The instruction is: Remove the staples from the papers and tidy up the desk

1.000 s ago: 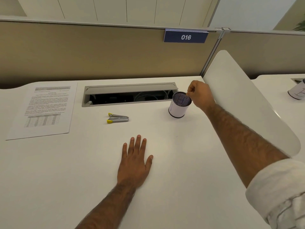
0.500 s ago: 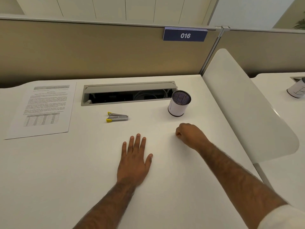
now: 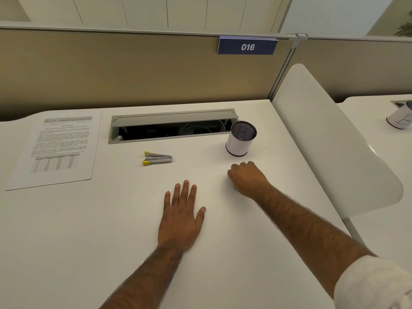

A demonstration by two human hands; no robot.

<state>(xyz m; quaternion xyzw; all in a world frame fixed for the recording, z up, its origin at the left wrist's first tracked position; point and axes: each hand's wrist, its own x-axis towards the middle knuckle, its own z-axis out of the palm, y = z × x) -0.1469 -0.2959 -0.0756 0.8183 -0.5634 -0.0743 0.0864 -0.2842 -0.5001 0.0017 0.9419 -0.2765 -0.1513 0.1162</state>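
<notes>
A printed sheet of paper (image 3: 60, 146) lies flat at the far left of the white desk (image 3: 89, 241). A metal staple remover with yellow tips (image 3: 157, 158) rests near the desk's middle. A mesh cup wrapped in white paper (image 3: 240, 139) stands upright to the right of it. My left hand (image 3: 181, 216) lies flat on the desk, fingers spread, holding nothing. My right hand (image 3: 247, 178) rests on the desk just in front of the cup, fingers curled into a loose fist; whether anything small is pinched in it is hidden.
An open cable tray (image 3: 171, 128) is sunk into the desk behind the staple remover. A white divider panel (image 3: 330, 141) rises along the right edge. A beige partition with a sign "016" (image 3: 247, 46) closes the back. Another wrapped cup (image 3: 401, 119) stands on the neighbouring desk.
My right hand left the rim of the mesh cup and came down to the desk in front of it, fingers curled. My left hand stayed flat in place.
</notes>
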